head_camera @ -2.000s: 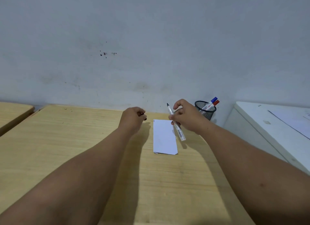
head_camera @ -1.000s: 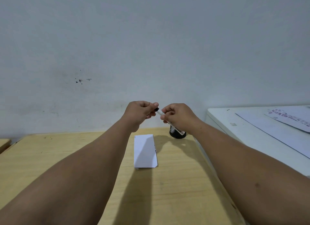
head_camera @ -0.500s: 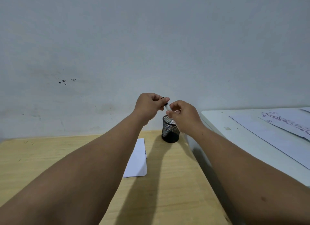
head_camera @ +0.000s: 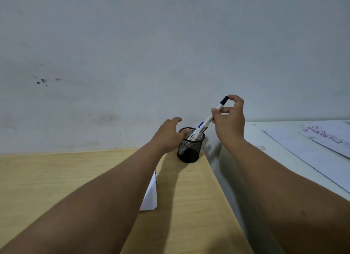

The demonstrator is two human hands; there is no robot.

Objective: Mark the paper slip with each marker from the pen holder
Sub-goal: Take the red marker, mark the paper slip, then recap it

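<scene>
A black mesh pen holder (head_camera: 191,151) stands at the far right corner of the wooden desk (head_camera: 56,178). My right hand (head_camera: 229,121) pinches a white marker with a black cap (head_camera: 217,110), tilted, its lower end inside the holder. Other markers, one with a blue band (head_camera: 201,124), lean in the holder too. My left hand (head_camera: 168,136) rests against the holder's left rim with fingers spread, holding nothing. The white paper slip (head_camera: 150,197) lies on the desk, partly hidden by my left forearm.
A white cabinet top (head_camera: 284,155) with printed sheets (head_camera: 325,136) adjoins the desk on the right, slightly higher. A grey wall with dark specks (head_camera: 43,81) stands directly behind the desk.
The cap went back onto the black marker. My left hand let go and dropped to the holder's rim. My right hand lifted and lowered the capped marker's end into the holder.
</scene>
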